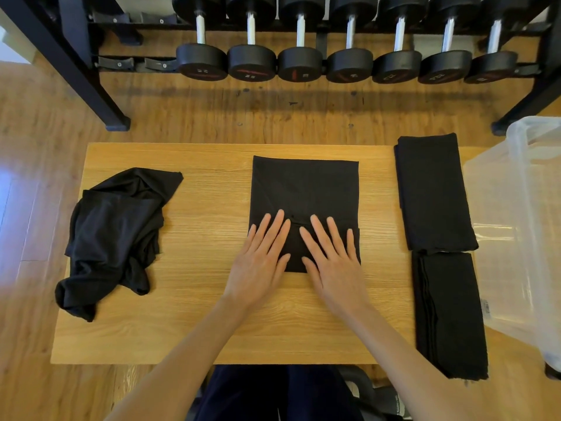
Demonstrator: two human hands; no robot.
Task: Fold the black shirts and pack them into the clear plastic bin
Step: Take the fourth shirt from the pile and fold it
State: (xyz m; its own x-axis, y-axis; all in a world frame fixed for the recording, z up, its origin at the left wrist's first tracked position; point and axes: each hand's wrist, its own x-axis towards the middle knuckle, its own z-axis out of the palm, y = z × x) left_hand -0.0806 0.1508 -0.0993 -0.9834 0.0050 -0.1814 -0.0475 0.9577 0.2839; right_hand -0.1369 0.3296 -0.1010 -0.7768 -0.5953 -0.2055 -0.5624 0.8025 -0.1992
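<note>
A partly folded black shirt [305,189] lies as a rectangle in the middle of the wooden table [206,329]. My left hand [261,262] and my right hand [332,265] rest flat on its near part, fingers straight and spread, side by side. A crumpled black shirt [112,235] sits in a heap at the table's left. Two folded black shirts lie along the right edge, one at the back [432,192] and one in front [449,314]. The clear plastic bin [522,226] stands just right of the table.
A dumbbell rack [303,50] with several black dumbbells runs across the floor behind the table. Its black legs stand at the back left and back right. Wooden floor surrounds the table. My lap and a dark object are below the near edge.
</note>
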